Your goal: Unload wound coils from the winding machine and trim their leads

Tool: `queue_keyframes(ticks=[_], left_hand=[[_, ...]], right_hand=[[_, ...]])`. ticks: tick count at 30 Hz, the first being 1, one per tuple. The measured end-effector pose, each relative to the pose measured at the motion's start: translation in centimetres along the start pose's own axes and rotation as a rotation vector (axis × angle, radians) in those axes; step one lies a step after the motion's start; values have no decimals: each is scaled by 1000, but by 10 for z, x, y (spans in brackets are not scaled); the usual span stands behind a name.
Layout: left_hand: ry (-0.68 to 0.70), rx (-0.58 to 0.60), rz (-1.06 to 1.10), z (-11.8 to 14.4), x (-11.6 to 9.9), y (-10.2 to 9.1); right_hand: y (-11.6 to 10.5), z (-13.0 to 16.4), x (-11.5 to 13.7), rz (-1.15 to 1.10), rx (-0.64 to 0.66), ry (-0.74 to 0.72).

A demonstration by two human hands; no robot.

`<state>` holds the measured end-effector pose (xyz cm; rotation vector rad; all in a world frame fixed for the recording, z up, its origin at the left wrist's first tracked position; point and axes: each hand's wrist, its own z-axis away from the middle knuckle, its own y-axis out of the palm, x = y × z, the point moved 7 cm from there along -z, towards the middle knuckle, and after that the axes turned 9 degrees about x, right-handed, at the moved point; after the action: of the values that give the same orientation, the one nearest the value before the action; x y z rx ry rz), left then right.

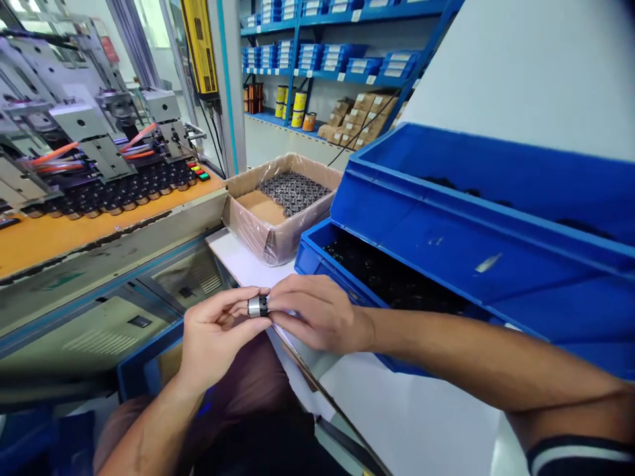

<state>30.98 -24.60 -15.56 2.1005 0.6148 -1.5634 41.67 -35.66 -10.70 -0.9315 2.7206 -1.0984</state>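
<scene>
Both my hands meet in front of me over the edge of a white table (pixel 411 423). Between their fingertips sits a small cylinder part (pixel 257 307), silver metal on the left and black on the right. My left hand (pixel 218 334) pinches the silver end with thumb and fingers. My right hand (pixel 317 311) grips the black end from the right. Right behind my right hand a blue bin (pixel 310 254) holds several small black parts (pixel 391 277).
A second blue bin (pixel 476 198) is stacked above the first. A plastic-lined cardboard box (pixel 278 231) of dark parts stands at the table's far end. To the left is a machine with an orange deck (pixel 74 228) and a row of black and copper parts (pixel 114 198). Shelves (pixel 337 66) stand behind.
</scene>
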Motion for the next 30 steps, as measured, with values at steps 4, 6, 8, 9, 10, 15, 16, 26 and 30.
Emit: queue_keyframes(ticks=[4,6,8,9,10,15,16,26,30], left_hand=[[-27,-44,-114,6,3,-8],[-31,-60,-151,8,6,-12],[-28,-65,-164,8,9,-16],[-26,-64,-164,8,10,-17],[-25,-57,-161,7,11,-19],[-25,-1,-105,3,14,-20],[-33,7,-86,3,15,-19],[137,-76,-92,5,-3,2],[421,66,-497,12,-37,4]], right_hand=[[-1,-1,-2,31,10,15],[1,-1,-3,40,39,3],[1,-1,-4,31,50,0],[1,-1,-5,32,48,-3],[0,-1,-6,36,44,-7],[-2,0,-6,51,21,-48],[-2,0,-5,55,17,-60],[-10,-8,13,199,-41,-170],[-5,-9,19,46,1,-128]])
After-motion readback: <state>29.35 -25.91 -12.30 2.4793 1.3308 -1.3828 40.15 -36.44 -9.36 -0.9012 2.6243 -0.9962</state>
